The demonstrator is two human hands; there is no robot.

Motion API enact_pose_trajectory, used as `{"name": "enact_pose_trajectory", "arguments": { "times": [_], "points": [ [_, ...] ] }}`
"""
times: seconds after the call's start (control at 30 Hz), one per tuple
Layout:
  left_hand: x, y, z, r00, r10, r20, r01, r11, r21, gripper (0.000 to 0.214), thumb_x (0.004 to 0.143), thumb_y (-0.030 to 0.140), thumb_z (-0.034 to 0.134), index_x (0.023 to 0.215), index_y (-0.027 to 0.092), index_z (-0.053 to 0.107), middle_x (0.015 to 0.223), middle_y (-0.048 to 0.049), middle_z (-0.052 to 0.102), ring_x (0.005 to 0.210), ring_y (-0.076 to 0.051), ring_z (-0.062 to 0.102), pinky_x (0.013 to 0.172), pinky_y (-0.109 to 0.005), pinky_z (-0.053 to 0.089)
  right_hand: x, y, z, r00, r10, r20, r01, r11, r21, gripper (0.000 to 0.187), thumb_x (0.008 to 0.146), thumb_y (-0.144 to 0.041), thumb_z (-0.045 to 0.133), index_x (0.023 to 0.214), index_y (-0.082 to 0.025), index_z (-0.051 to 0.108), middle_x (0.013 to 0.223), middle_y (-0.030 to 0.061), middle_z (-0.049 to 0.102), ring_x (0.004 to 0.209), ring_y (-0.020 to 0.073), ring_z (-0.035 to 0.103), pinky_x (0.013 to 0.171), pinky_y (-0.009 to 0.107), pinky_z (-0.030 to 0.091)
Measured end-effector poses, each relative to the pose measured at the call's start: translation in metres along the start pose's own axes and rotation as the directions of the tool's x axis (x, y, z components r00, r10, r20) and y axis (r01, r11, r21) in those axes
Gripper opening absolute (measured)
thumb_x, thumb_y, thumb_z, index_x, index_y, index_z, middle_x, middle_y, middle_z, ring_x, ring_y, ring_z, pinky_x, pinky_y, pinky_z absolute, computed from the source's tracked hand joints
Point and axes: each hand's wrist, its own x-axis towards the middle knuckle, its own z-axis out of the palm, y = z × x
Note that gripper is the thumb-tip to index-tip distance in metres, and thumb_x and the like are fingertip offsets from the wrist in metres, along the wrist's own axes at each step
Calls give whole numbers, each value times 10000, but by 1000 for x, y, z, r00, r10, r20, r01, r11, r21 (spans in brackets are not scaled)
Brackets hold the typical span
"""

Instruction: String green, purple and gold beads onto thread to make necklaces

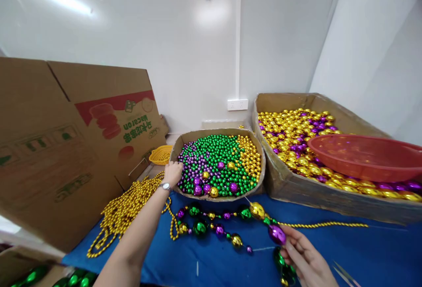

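A: What colours lie by your left hand [173, 173]?
B: Just right of it, your small round beads [214, 150] run purple, green and gold in patches; below and left, the heaped bead strands [132, 203] are all gold.
A: And around your right hand [306, 256]?
B: The oval bead [276, 234] in it is metallic purple; left of it, your strung beads [199, 228] mix green, purple and gold on plain blue cloth [178, 260], and the oval basin [356, 164] beyond is red.
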Motion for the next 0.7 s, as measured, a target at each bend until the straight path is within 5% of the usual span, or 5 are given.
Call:
{"name": "enact_pose_trajectory", "arguments": {
  "times": [0.13,0.2,0.27,0.37,0.7],
  "points": [
    [-30,40,10,996,70,52,-53,960,-276,276,879,332,458,1058,182,606,984,-87,663,912,-212,608,782,-328,466,2,4,3,1000,-7,12,7,999,-34,453,667,-529,712,1014,-247,643,764,8,625,663,158,588,583,233,470],
    [-50,65,20,986,112,124,-27,838,-545,338,883,410,454,1092,183,593,974,-73,669,832,-175,633,700,-278,489,2,4,6,1000,-18,7,19,999,-44,445,678,-526,703,1018,-246,641,761,9,625,663,160,589,583,236,469],
    [-70,87,29,957,157,243,144,469,-871,343,817,421,582,1041,165,620,915,-74,670,772,-160,636,655,-258,490,0,3,8,999,-38,-7,37,998,-53,437,687,-518,697,1021,-242,639,756,9,622,662,161,590,583,238,469],
    [-90,112,38,899,235,370,374,27,-927,308,724,337,720,956,145,652,818,-59,663,728,-144,629,632,-237,483,-2,1,8,998,-60,-15,59,996,-72,430,701,-511,688,1025,-233,633,747,8,615,658,158,592,601,240,472],
    [-108,135,47,850,246,465,494,-67,-867,221,746,292,713,869,128,630,765,-57,658,655,-116,611,587,-215,471,-3,2,3,997,-80,-5,79,990,-113,464,703,-548,662,1022,-213,615,755,13,607,665,164,594,627,250,483]
  ]
}}
